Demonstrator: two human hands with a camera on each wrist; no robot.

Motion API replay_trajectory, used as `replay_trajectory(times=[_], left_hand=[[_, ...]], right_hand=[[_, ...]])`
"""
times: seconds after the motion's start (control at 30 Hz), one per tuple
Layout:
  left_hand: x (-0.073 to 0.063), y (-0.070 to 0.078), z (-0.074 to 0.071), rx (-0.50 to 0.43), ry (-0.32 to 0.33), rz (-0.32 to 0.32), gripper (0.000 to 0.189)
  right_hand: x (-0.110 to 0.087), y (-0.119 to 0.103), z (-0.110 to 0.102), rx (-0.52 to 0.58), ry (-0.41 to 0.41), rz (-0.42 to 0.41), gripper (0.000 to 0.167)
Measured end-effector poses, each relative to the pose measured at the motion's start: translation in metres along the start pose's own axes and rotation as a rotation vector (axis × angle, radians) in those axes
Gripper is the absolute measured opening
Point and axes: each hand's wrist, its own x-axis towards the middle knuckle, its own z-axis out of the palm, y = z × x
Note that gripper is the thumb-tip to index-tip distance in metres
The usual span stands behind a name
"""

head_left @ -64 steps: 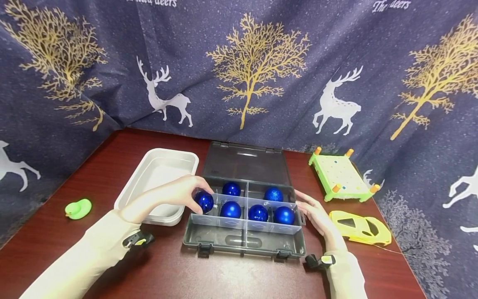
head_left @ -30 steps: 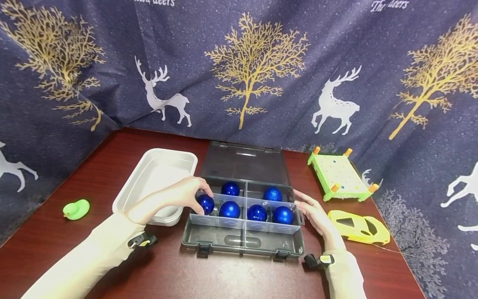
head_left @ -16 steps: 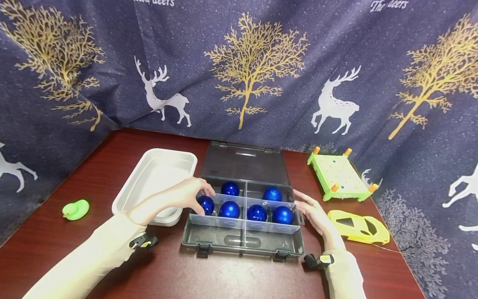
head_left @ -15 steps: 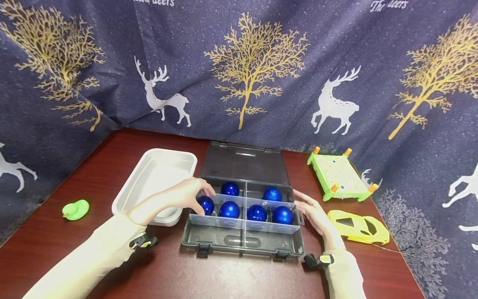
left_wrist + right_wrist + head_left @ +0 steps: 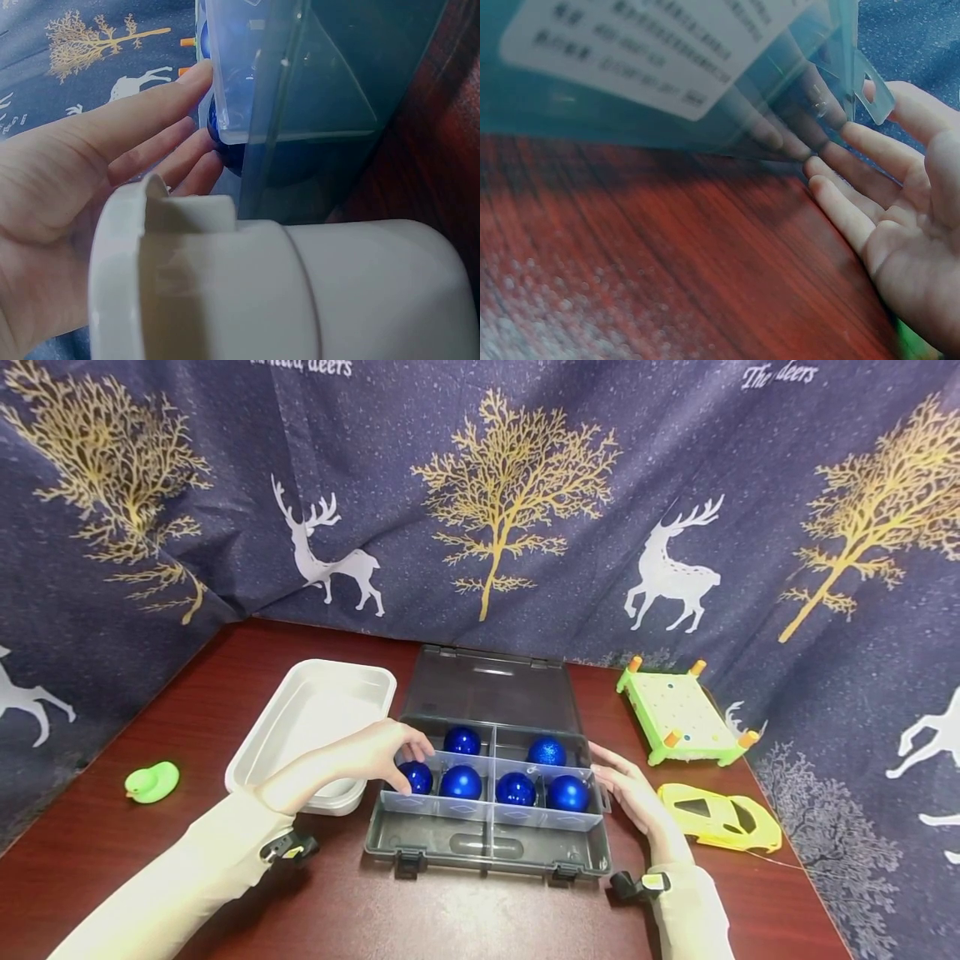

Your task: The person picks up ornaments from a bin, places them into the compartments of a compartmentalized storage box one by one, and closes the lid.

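A dark, see-through divided box (image 5: 487, 843) lies with its lid (image 5: 491, 689) folded back, holding several shiny blue ball ornaments. My left hand (image 5: 367, 752) is at the box's left end, around the leftmost blue ball (image 5: 417, 778), which sits in the middle row. Its fingers are spread above the ball and the thumb is at the ball's near side. In the left wrist view the fingertips (image 5: 206, 146) reach the ball at the box wall. My right hand (image 5: 637, 793) rests its extended fingertips (image 5: 817, 161) against the box's right side.
A white tray (image 5: 258, 718) stands left of the box, under my left forearm. A green rubber duck (image 5: 152, 782) is at the far left. On the right are a yellow toy car (image 5: 723, 820) and an upturned green toy table (image 5: 682, 714) with orange feet.
The leftmost ball has gone down into the middle row, a little rightward. My left fingers have loosened from around it. The right hand stays at the box's side.
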Motion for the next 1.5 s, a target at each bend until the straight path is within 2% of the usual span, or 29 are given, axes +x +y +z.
replay_trajectory(times=[0.43, 0.73, 0.93, 1.07, 1.13, 1.27, 1.37, 1.5], left_hand=[[0.000, 0.001, -0.001, -0.027, 0.015, 0.023, 0.048], [0.006, 0.002, -0.008, -0.059, 0.063, 0.023, 0.040], [0.011, 0.007, -0.021, -0.164, 0.167, 0.063, 0.033], [0.021, 0.011, -0.042, -0.203, 0.266, 0.065, 0.031], [0.027, 0.010, -0.055, -0.239, 0.306, 0.039, 0.032], [0.043, 0.005, -0.078, -0.350, 0.350, -0.069, 0.034], [0.055, 0.001, -0.088, -0.431, 0.335, -0.160, 0.039], [0.068, -0.005, -0.091, -0.515, 0.295, -0.252, 0.047]], right_hand=[[0.001, 0.000, 0.002, 0.011, 0.009, 0.005, 0.057], [0.000, -0.001, 0.001, 0.025, -0.017, -0.015, 0.056], [-0.001, -0.001, 0.000, 0.035, -0.020, -0.021, 0.055], [-0.001, -0.001, -0.001, 0.032, -0.024, -0.023, 0.055], [-0.001, -0.001, -0.002, 0.028, -0.022, -0.025, 0.055], [-0.002, -0.001, -0.002, 0.029, -0.019, -0.026, 0.055], [-0.001, 0.000, -0.002, 0.030, -0.023, -0.028, 0.055], [-0.001, 0.001, -0.002, 0.031, -0.030, -0.028, 0.055]])
